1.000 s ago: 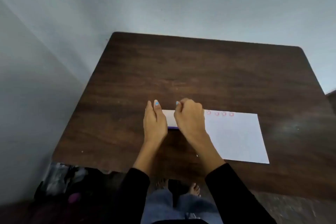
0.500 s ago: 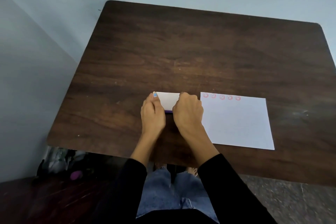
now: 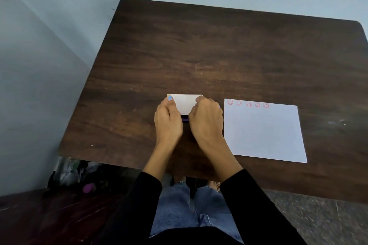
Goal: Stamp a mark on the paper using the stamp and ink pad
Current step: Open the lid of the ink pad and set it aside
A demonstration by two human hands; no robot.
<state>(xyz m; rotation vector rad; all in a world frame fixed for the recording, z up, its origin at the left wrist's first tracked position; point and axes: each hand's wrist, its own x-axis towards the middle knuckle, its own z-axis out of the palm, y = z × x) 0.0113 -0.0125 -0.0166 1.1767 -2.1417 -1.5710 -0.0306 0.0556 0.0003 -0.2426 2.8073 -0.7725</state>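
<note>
A small ink pad with a white lid and a purple base lies on the dark wooden table. My left hand grips its left end, thumb on the lid's corner. My right hand is closed over its right end. A sliver of purple shows at that hand's right edge; I cannot tell whether it is the stamp. The white paper lies just right of my right hand, with a row of several red smiley marks along its top edge.
A pale wall runs along the table's far and left sides. Bags and a purple object sit on the floor under the near left corner. My knees and feet are below the near edge.
The view has shifted. Both hands stay closed on the ink pad. The paper's left edge, hidden behind my right hand a second ago, now shows.
</note>
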